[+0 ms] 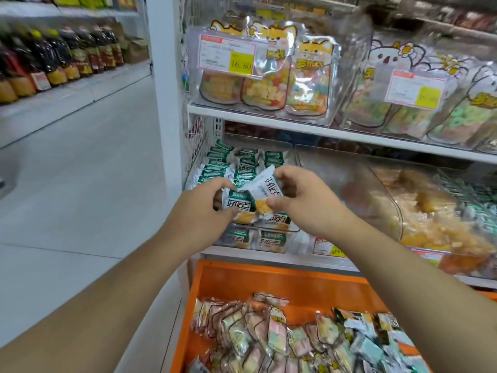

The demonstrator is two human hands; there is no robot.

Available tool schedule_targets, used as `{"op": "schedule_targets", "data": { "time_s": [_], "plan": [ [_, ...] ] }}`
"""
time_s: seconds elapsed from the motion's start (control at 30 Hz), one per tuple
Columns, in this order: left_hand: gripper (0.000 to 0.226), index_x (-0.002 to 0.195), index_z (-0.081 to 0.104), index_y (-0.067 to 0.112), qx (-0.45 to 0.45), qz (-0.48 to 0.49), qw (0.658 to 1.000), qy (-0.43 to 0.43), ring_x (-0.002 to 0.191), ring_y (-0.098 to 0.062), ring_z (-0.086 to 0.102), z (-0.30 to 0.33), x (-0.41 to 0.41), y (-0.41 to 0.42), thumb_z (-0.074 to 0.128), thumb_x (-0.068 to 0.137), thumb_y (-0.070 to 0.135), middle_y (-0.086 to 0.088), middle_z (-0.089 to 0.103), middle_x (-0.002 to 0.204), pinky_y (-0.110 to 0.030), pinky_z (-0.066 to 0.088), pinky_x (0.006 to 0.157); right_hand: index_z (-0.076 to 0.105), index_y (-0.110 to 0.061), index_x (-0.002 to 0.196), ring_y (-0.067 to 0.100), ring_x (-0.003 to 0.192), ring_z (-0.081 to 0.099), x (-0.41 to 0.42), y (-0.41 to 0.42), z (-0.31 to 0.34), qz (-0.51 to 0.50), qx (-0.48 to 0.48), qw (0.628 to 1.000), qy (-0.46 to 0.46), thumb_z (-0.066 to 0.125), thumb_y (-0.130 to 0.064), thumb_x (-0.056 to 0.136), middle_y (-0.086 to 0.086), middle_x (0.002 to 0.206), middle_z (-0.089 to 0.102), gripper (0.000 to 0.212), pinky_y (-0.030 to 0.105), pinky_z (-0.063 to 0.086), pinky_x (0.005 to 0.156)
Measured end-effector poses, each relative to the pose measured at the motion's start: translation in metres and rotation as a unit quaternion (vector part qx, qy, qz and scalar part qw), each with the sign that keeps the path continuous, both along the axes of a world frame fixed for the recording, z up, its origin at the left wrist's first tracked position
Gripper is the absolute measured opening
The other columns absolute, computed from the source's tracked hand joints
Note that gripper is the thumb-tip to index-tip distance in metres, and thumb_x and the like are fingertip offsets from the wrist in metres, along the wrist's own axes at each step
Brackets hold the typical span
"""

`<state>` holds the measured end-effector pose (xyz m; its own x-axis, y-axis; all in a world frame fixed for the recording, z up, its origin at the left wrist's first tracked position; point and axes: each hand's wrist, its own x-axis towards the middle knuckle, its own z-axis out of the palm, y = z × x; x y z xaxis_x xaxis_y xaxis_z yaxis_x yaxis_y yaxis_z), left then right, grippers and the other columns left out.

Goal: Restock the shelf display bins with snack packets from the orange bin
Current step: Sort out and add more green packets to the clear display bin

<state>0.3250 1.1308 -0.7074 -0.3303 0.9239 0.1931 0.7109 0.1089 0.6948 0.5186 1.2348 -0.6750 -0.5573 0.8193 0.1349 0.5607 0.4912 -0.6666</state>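
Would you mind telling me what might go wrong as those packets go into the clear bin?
1. The left hand and right hand each hold a green-and-white packet over the front edge of the clear display bin; one could slip and fall short, perhaps back into the orange bin.
2. The bin already looks heaped, so added packets may slide forward over its low front wall.

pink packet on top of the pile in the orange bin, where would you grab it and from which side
Take the pink packet by its upper crimped edge, coming from above. It lies on the pile in the orange bin with that edge free, while neighbouring packets crowd its sides and lower end. Both hands are busy: the left hand and right hand each hold a green-and-white packet at the display bin.
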Motion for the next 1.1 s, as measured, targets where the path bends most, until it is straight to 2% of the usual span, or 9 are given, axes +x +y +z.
{"op": "schedule_targets", "data": {
  "time_s": [0.17,0.23,0.3,0.37,0.47,0.63,0.77,0.93,1.1],
  "plan": [
    [0.032,0.127,0.059,0.044,-0.006,-0.003,0.999,0.050,0.048,-0.005,0.054,-0.010,0.005,0.005,0.070,0.099,0.034,0.005,0.063,0.070,-0.026,0.037,0.048,0.064,-0.029,0.121,0.004,0.092,0.064,0.024,-0.004,0.003,-0.042,0.050,0.997,-0.046,0.078,-0.026,0.094,-0.012,0.107,0.068,0.031,0.027,0.048,0.077],
    [0.030,0.132,0.063,0.039,-0.014,-0.013,0.995,0.098,0.075,-0.008,0.065,-0.016,0.006,0.006,0.063,0.102,0.033,0.005,0.070,0.088,-0.030,0.049,0.061,0.063,-0.030,0.127,0.013,0.096,0.063,0.028,-0.006,-0.003,-0.041,0.074,0.993,-0.082,0.078,-0.029,0.094,-0.008,0.113,0.067,0.036,0.029,0.044,0.082],
    [0.028,0.131,0.068,0.032,-0.020,-0.016,0.989,0.148,0.110,-0.018,0.061,-0.021,0.006,0.007,0.059,0.104,0.031,0.004,0.072,0.113,-0.039,0.054,0.087,0.061,-0.032,0.132,0.018,0.101,0.058,0.030,-0.006,-0.011,-0.037,0.091,0.988,-0.121,0.077,-0.032,0.094,-0.003,0.118,0.062,0.041,0.031,0.041,0.085],
    [0.029,0.131,0.070,0.030,-0.009,-0.003,0.984,0.180,0.120,-0.020,0.054,-0.023,0.007,0.008,0.059,0.104,0.033,0.006,0.069,0.123,-0.040,0.050,0.098,0.058,-0.031,0.137,0.018,0.103,0.051,0.031,-0.007,-0.017,-0.031,0.110,0.984,-0.140,0.074,-0.033,0.096,-0.004,0.113,0.056,0.044,0.034,0.044,0.086],
    [0.029,0.130,0.072,0.030,0.016,0.009,0.983,0.183,0.115,-0.016,0.053,-0.026,0.008,0.009,0.063,0.103,0.031,0.006,0.066,0.122,-0.033,0.049,0.093,0.060,-0.024,0.139,0.021,0.110,0.049,0.032,-0.004,-0.026,-0.011,0.177,0.973,-0.144,0.074,-0.031,0.097,-0.007,0.100,0.057,0.045,0.043,0.050,0.090],
    [0.025,0.125,0.076,0.025,0.047,0.018,0.995,0.082,0.086,0.005,0.057,-0.026,0.012,0.012,0.066,0.102,0.022,0.014,0.059,0.108,-0.005,0.039,0.069,0.067,-0.027,0.129,0.023,0.109,0.049,0.034,0.003,-0.033,0.008,0.221,0.962,-0.157,0.076,-0.033,0.094,-0.006,0.104,0.069,0.037,0.041,0.042,0.095],
    [0.023,0.121,0.078,0.025,0.063,0.032,0.997,0.026,0.082,0.033,0.049,-0.026,0.015,0.012,0.065,0.102,0.017,0.014,0.062,0.108,0.007,0.037,0.065,0.069,-0.028,0.118,0.021,0.108,0.049,0.038,0.009,-0.037,0.022,0.256,0.951,-0.173,0.075,-0.037,0.094,-0.013,0.094,0.064,0.027,0.030,0.021,0.089],
    [0.024,0.121,0.078,0.025,0.073,0.109,0.991,0.027,0.094,-0.001,0.059,-0.031,0.009,0.013,0.061,0.104,0.023,0.007,0.076,0.118,-0.005,0.035,0.072,0.071,-0.028,0.116,0.025,0.109,0.049,0.040,0.012,-0.037,0.016,0.318,0.928,-0.194,0.075,-0.029,0.092,-0.009,0.098,0.071,0.025,0.037,0.026,0.101],
    [0.024,0.119,0.080,0.023,0.076,0.114,0.990,0.028,0.094,-0.006,0.063,-0.034,0.013,0.015,0.063,0.103,0.022,0.006,0.078,0.114,-0.009,0.040,0.075,0.072,-0.029,0.114,0.025,0.110,0.050,0.038,0.006,-0.047,0.023,0.336,0.917,-0.213,0.078,-0.033,0.089,-0.011,0.100,0.072,0.026,0.040,0.029,0.103]
  ]
}}
